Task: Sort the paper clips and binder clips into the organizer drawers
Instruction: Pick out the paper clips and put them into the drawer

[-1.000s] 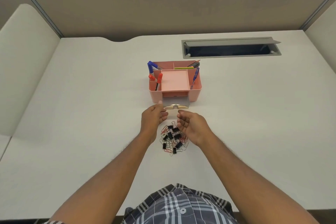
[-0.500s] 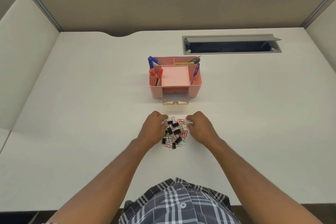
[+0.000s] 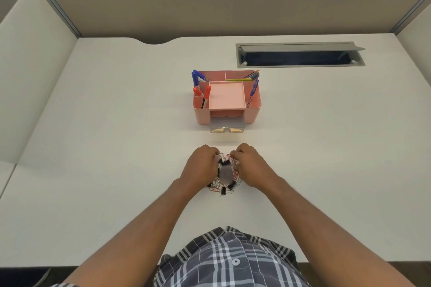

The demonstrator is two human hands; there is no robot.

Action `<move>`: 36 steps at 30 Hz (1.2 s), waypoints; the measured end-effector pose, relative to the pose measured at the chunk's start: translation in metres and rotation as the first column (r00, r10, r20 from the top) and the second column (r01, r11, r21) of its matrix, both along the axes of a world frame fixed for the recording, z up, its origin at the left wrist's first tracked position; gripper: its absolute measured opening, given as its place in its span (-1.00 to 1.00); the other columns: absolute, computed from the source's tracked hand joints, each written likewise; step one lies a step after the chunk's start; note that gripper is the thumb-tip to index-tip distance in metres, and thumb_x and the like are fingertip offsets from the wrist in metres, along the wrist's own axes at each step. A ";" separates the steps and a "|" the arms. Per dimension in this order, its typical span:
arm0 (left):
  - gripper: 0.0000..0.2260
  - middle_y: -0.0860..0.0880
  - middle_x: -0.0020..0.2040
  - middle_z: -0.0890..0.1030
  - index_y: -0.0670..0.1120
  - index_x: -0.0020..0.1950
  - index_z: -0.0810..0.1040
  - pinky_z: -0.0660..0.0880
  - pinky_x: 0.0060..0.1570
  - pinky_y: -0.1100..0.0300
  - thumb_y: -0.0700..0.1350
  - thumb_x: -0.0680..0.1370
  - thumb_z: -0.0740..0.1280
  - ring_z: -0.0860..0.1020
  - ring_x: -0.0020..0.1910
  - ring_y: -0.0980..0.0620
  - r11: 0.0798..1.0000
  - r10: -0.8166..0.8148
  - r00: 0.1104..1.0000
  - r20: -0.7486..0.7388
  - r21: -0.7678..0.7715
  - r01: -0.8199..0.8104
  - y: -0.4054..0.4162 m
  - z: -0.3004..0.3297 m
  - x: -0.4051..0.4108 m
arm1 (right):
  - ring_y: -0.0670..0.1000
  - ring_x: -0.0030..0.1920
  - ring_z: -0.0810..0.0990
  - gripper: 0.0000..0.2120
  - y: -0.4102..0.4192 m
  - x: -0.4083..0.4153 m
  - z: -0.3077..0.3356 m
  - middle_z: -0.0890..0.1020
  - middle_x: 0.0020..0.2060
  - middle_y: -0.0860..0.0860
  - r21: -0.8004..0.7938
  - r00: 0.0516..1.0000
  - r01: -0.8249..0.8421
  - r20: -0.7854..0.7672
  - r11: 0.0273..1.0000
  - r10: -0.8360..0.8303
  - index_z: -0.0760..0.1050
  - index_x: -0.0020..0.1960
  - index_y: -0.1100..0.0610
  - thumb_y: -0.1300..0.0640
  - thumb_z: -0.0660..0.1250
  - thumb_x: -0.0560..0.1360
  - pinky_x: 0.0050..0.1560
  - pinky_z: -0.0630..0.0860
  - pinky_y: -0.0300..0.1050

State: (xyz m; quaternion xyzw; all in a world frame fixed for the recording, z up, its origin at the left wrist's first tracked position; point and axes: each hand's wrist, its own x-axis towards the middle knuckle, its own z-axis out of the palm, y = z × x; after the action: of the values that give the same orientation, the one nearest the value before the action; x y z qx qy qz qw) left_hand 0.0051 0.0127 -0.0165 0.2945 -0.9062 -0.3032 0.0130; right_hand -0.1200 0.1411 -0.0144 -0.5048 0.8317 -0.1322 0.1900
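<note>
Left hand [image 3: 202, 168] knuckles up on the white desk [image 3: 116, 147], fingers curled inward, pressed against the 9 o'clock edge of the clip pile [image 3: 225, 176]. Can't tell if any single clip is actually pinched; the fingertips are hidden under the hand.

The pile sits between the two hands, touching both: black binder clips [image 3: 231, 185] mixed with red and silver paper clips [image 3: 233, 158]. The centre is blurred; a few loose clips spill out at the pile's 6 o'clock.

Right hand [image 3: 250, 166] mirrors the left at the pile's 3 o'clock, fingers curled in over red paper clips at the top edge. Grasp not confirmable either.

Pink organizer [image 3: 227, 98] is at 12 o'clock from the pile, well apart from the hands. Its clear lower drawer [image 3: 227, 124] is pulled partway out toward the person. Red and blue markers [image 3: 200, 87] stand in its 9 o'clock slot, pencils [image 3: 250, 75] in the back-right slot, and a blue pen [image 3: 253, 91] at 3 o'clock.

A grey cable hatch [image 3: 300, 55] lies at 2 o'clock from the organizer.
</note>
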 end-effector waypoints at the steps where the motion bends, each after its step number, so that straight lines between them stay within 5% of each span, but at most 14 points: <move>1: -0.76 -0.08 0.06 0.57 -0.08 0.24 0.55 0.48 0.04 0.06 -0.08 0.62 0.23 0.53 0.06 -0.06 1.000 0.009 1.000 -0.001 0.006 -0.009 0.000 0.001 -0.002 | 0.13 0.03 0.46 -0.76 -0.001 0.000 0.001 0.49 0.03 0.11 0.001 1.000 0.002 0.000 1.000 -0.002 0.56 0.13 0.22 0.34 0.28 0.48 0.00 0.47 -0.01; 15: -0.72 -0.12 0.05 0.60 -0.10 0.19 0.61 0.49 0.00 0.04 -0.25 0.54 0.24 0.52 0.06 -0.13 0.990 -0.094 0.990 0.102 -0.094 0.104 0.003 0.008 -0.016 | 0.13 -0.02 0.52 -0.79 -0.013 -0.006 0.002 0.54 -0.03 0.11 0.015 0.988 0.148 0.053 0.989 -0.148 0.57 0.07 0.17 0.26 0.19 0.55 -0.09 0.39 -0.09; 24: -0.78 -0.10 0.05 0.63 -0.09 0.18 0.60 0.48 0.05 -0.01 -0.11 0.58 0.26 0.52 0.06 -0.12 0.991 -0.013 0.998 0.065 -0.135 0.021 0.000 0.006 -0.015 | 0.12 -0.01 0.56 -0.78 -0.014 -0.011 0.005 0.58 -0.02 0.11 0.029 0.967 0.237 0.085 0.971 -0.238 0.61 0.07 0.15 0.20 0.20 0.56 -0.07 0.40 -0.13; 27: -0.75 -0.03 0.07 0.60 0.00 0.19 0.59 0.42 0.06 0.01 0.01 0.54 0.34 0.49 0.10 -0.10 0.974 -0.107 0.989 0.105 -0.190 0.125 0.001 0.003 -0.020 | 0.15 -0.03 0.56 -0.76 -0.011 -0.008 0.004 0.56 -0.01 0.13 0.052 0.971 0.232 0.041 0.971 -0.235 0.60 0.08 0.18 0.20 0.17 0.58 -0.08 0.44 -0.08; 36: -0.89 0.00 -0.03 0.55 0.01 0.03 0.60 0.28 -0.10 0.07 -0.04 0.54 0.33 0.47 0.02 -0.08 0.901 -0.236 0.945 0.225 -0.315 0.299 0.003 0.010 -0.038 | 0.17 -0.04 0.54 -0.85 -0.012 0.004 0.004 0.52 -0.03 0.14 0.073 0.985 0.173 -0.003 0.982 -0.174 0.56 0.05 0.20 0.18 0.28 0.54 -0.12 0.44 -0.04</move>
State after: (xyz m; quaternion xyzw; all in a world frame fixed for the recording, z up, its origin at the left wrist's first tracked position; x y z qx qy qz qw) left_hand -0.0327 0.0157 -0.0066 0.1862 -0.9744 -0.1105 -0.0600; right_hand -0.1160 0.1288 -0.0102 -0.4229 0.8764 -0.1188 0.1973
